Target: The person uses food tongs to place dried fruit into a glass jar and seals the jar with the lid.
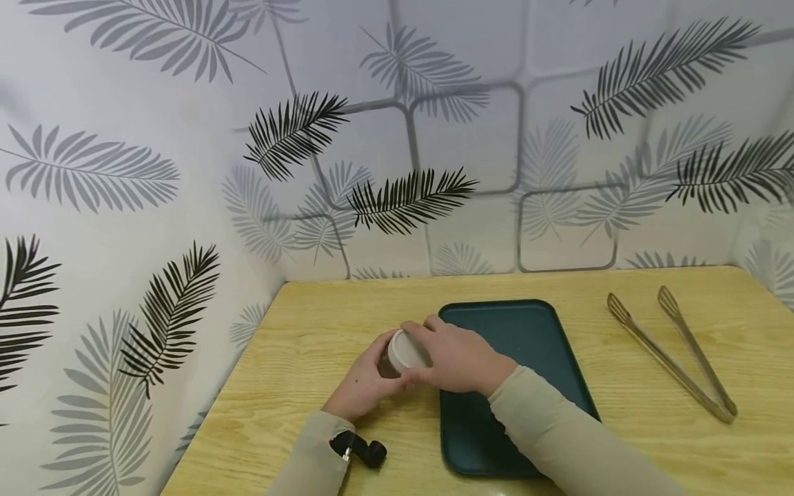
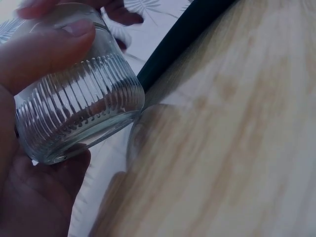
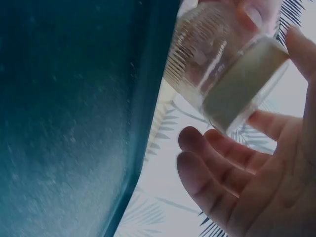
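Note:
A ribbed clear glass jar (image 2: 81, 106) is held in my left hand (image 1: 362, 386), with the fingers and thumb wrapped around its side. It tilts close above the wooden table, just left of the tray. The jar's pale lid (image 1: 408, 351) faces up and toward my right hand (image 1: 459, 355). In the right wrist view, the right thumb and index finger pinch the lid's edge from opposite sides. The remaining right fingers (image 3: 202, 177) stay off the jar, loosely bent. No contents show through the glass.
A dark green tray (image 1: 484, 441) lies under my right forearm. Spread metal tongs (image 1: 670, 363) rest on the table (image 1: 645, 441) to the right. Leaf-patterned walls (image 1: 384, 248) border the table behind and at left. A black device (image 1: 372, 453) sits at my left wrist.

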Demonstrator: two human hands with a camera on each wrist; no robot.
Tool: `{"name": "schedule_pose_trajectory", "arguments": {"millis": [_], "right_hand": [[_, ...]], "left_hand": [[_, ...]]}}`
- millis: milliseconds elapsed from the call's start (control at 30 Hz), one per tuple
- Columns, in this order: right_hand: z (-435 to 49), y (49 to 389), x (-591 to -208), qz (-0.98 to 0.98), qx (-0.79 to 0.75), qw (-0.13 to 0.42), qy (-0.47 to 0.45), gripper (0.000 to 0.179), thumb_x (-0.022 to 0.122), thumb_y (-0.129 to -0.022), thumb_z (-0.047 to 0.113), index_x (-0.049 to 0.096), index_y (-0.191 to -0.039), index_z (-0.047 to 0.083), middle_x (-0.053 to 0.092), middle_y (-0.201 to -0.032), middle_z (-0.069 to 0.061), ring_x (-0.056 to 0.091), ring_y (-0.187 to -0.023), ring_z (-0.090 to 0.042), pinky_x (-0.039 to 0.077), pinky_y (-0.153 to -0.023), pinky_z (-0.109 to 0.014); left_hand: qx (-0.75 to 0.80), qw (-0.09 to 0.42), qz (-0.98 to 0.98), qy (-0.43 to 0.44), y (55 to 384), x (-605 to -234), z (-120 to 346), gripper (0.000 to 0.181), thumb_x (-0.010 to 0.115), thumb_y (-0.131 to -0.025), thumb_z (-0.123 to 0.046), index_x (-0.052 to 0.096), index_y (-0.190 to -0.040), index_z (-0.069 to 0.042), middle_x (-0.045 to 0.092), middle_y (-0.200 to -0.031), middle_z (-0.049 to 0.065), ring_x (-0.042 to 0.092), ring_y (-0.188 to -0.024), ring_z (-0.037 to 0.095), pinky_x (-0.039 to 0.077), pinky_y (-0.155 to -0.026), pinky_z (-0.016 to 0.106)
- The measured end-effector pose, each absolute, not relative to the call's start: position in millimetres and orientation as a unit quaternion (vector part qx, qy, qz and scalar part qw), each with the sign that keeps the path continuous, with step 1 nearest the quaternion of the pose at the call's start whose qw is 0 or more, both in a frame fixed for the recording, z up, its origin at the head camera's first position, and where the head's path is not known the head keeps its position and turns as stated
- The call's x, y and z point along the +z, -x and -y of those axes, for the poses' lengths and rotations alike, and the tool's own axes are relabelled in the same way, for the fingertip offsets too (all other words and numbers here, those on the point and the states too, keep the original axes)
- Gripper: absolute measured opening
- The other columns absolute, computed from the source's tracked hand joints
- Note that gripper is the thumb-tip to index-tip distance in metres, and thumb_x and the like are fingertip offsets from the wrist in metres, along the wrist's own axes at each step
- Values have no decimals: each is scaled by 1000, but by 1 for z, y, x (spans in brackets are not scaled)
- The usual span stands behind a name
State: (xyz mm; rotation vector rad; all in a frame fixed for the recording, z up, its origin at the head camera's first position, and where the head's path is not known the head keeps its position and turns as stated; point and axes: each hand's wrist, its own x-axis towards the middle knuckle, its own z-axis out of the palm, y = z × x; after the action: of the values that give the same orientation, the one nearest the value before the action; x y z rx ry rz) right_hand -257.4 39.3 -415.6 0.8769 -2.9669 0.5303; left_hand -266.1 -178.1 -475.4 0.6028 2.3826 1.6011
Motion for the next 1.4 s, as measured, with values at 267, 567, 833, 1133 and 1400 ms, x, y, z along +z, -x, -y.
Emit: {"name": "schedule_pose_trajectory", "arguments": {"millis": [267, 567, 833, 1133, 1400], "right_hand": [[-43, 256, -416, 935, 169, -16, -311, 81, 67, -94, 56, 34, -159, 22, 56, -122, -9, 59, -87, -16, 52, -72, -35], [-35, 253, -415, 956, 124, 18, -265, 86, 64, -89, 67, 45, -147, 7, 62, -115, -7, 62, -90, -17, 54, -70, -35], [-27, 251, -413, 962, 110, 26, -247, 86, 68, -86, 68, 49, -143, 6, 61, -111, -9, 62, -85, -20, 53, -66, -36], [-24, 250, -412, 963, 103, 39, -244, 82, 72, -83, 65, 53, -137, 6, 60, -105, -10, 63, -78, -22, 54, -62, -38], [-25, 251, -410, 964, 100, 26, -244, 85, 70, -84, 67, 51, -139, 7, 60, -108, -10, 62, -80, -22, 54, -63, -38]], "left_hand": [[530, 104, -816, -206, 265, -475, 178, 84, 83, -85, -41, 34, -153, -39, 49, -144, -4, 53, -125, 17, 43, -103, 42], [552, 108, -800, -210, 268, -474, 181, 78, 83, -86, -34, 40, -151, -33, 51, -141, -1, 55, -121, 18, 47, -100, 39], [546, 107, -804, -209, 269, -477, 182, 79, 84, -86, -36, 40, -151, -30, 51, -142, -3, 53, -126, 15, 43, -104, 39], [527, 103, -817, -209, 272, -479, 181, 83, 83, -85, -41, 38, -153, -25, 51, -143, -4, 51, -128, 16, 39, -108, 44], [537, 114, -810, -203, 274, -481, 182, 84, 85, -84, -40, 39, -153, -24, 52, -143, -1, 51, -128, 17, 38, -109, 45]]}}
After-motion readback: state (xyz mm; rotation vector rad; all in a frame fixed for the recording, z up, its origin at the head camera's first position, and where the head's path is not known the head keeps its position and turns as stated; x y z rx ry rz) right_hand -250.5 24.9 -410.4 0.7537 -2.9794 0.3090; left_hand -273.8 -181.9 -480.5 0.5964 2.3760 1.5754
